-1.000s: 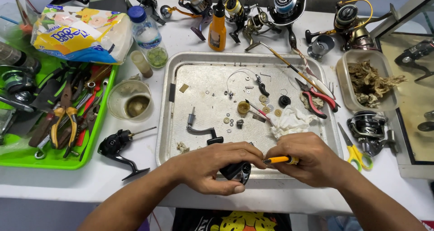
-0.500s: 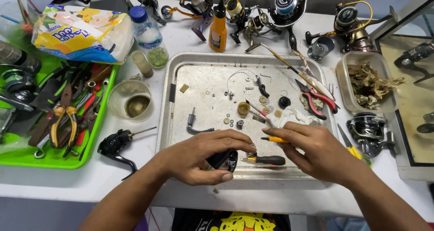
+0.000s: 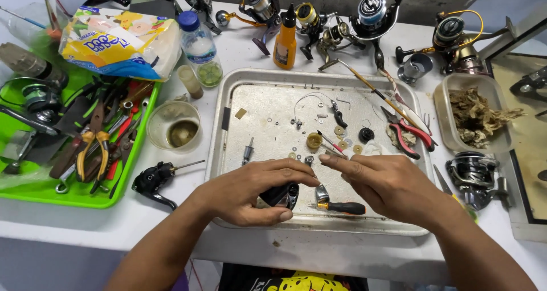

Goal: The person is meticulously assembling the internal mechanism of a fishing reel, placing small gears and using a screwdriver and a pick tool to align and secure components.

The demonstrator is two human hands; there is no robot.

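Observation:
My left hand (image 3: pixel 250 191) grips a black fishing-reel body (image 3: pixel 280 195) over the near part of a metal tray (image 3: pixel 228 148). My right hand (image 3: pixel 384 183) hovers beside it, thumb and forefinger pinched near a tiny part by the left fingertips; I cannot tell what it pinches. A black-and-orange screwdriver (image 3: pixel 342 207) lies on the tray under the right hand. Small washers, screws, a brass gear (image 3: pixel 314 140) and a black knob (image 3: pixel 366 134) are scattered on the tray.
A green tray of tools (image 3: pixel 34 191) sits on the left, with a cup of oily liquid (image 3: pixel 174 126) and a black reel part (image 3: pixel 152 180) beside it. Red pliers (image 3: pixel 407 134), a tub of scraps (image 3: pixel 476 117), a reel (image 3: pixel 473 174) lie right. Several reels, bottles line the back.
My right hand has let go of the orange-handled screwdriver, which now lies on the tray. Both hands moved up, fingertips meeting over the reel body.

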